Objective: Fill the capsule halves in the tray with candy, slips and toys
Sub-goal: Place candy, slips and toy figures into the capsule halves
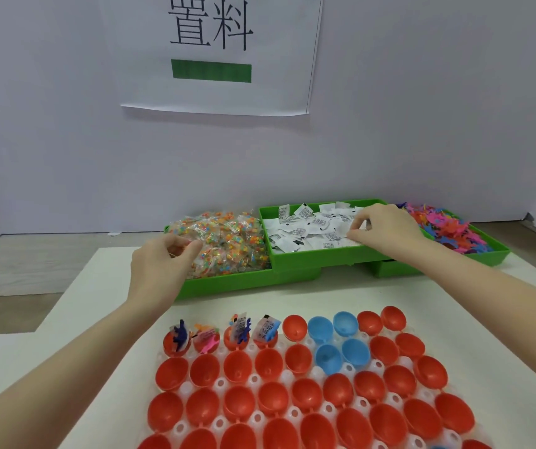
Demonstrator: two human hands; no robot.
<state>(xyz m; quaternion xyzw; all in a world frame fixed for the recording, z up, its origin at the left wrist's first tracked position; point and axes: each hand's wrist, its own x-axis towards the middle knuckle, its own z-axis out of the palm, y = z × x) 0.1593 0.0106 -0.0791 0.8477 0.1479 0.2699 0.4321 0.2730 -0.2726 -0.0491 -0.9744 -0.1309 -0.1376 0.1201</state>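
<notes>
A white capsule tray [315, 374] near me holds several red capsule halves [270, 364] and a few blue ones [328, 357]. Several halves in the far-left row [206, 338] hold packets, slips and toys. Behind it, a green bin of candy packets [228, 241] sits left, a bin of white slips [312, 230] in the middle, and a bin of coloured toys [448, 228] right. My left hand [163, 264] pinches at the candy pile's near-left edge. My right hand [383, 226] pinches at slips on the slip bin's right side.
A white mat [75, 319] covers the tabletop under tray and bins. A white wall with a printed sign [224, 53] stands right behind the bins. Bare wooden table [27, 267] shows at the left.
</notes>
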